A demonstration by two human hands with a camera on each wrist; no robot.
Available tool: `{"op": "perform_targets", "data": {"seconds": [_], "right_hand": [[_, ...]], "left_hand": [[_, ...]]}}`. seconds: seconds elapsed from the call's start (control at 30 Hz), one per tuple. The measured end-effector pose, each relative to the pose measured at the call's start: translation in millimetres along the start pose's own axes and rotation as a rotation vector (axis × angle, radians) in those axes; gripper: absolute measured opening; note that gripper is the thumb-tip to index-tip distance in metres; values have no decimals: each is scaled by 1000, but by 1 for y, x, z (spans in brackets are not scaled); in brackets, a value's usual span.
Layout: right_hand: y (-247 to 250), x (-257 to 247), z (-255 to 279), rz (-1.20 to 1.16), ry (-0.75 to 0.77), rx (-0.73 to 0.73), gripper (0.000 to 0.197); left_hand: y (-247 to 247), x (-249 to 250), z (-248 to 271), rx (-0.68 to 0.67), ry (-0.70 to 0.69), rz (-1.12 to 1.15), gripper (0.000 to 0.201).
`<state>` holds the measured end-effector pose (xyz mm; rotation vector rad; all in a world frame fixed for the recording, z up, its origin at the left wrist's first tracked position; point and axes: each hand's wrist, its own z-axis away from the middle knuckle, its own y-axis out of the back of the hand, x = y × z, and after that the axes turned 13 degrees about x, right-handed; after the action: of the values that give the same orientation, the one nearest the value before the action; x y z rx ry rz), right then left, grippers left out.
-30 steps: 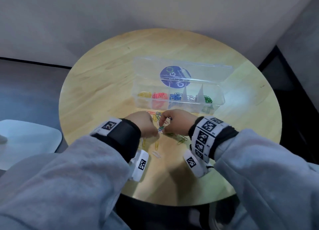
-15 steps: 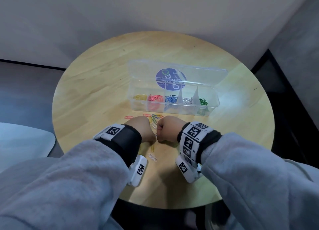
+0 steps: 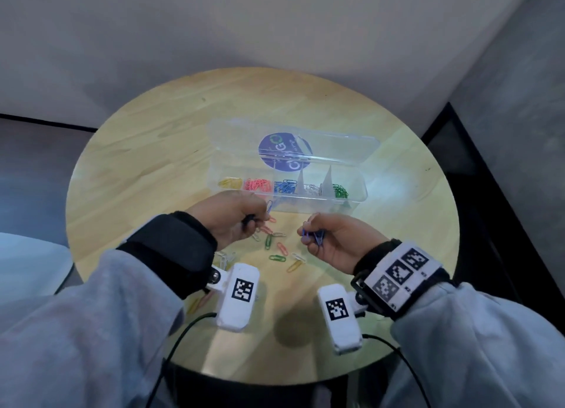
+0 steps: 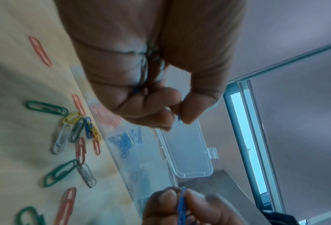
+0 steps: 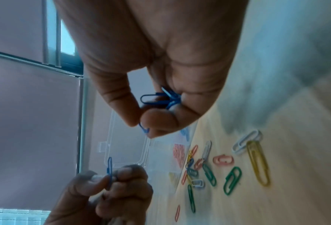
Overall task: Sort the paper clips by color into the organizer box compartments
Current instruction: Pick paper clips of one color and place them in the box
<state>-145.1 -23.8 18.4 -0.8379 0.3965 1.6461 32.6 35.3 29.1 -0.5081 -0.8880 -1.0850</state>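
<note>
A clear organizer box (image 3: 362,195) stands open mid-table, its lid (image 3: 238,132) laid back. Its compartments hold, from left to right, yellow (image 3: 229,183), pink, blue (image 3: 284,186), white and green clips (image 3: 340,190). My left hand (image 3: 263,214) hovers just in front of the box and pinches one blue clip (image 3: 269,207) (image 5: 109,170) upright. My right hand (image 3: 309,234) is a little nearer and to the right, above the table. It grips a small bunch of blue clips (image 5: 166,97) (image 3: 316,236). Loose mixed clips (image 3: 276,248) (image 4: 74,129) lie on the wood between the hands.
The round wooden table (image 3: 146,163) ends close behind my wrists. A white chair seat (image 3: 24,264) sits low on the left. A few more clips (image 3: 198,302) lie under my left forearm. Black cables run off the wrist cameras toward me.
My hands were close together low over the loose clips. They have now moved apart and risen, each holding blue clips, and the clip pile between them is uncovered.
</note>
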Motion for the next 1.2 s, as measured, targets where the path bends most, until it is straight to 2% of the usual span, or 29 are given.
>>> {"op": "perform_targets", "data": {"seconds": [0.13, 0.27, 0.37, 0.47, 0.57, 0.7, 0.8, 0.87, 1.0, 1.2], "right_hand": [[-3, 1, -4, -159, -15, 34, 20], [-4, -3, -5, -190, -23, 46, 21], [-5, -7, -6, -222, -44, 64, 23], [-6, -12, -4, -264, -58, 27, 20], [-7, -24, 1, -288, -50, -14, 22], [-19, -48, -2, -245, 36, 17, 32], [-28, -61, -10, -188, 86, 81, 40], [-29, -66, -14, -152, 97, 96, 36], [-29, -76, -21, -83, 97, 84, 29], [-35, -84, -26, 39, 83, 38, 29]], "left_hand": [[4, -2, -2, 7, 25, 62, 41], [7, 0, -1, 15, 83, 204, 27], [9, 2, -2, 8, 149, 285, 26], [9, 2, -2, -31, 194, 344, 26], [7, 7, 0, -21, 220, 435, 16], [3, 23, -2, -2, 187, 595, 31], [-5, 38, -7, -14, 176, 577, 36], [-12, 47, -10, -22, 166, 538, 36], [-22, 58, -18, -15, 138, 447, 36], [-30, 70, -29, -17, 110, 341, 35]]}}
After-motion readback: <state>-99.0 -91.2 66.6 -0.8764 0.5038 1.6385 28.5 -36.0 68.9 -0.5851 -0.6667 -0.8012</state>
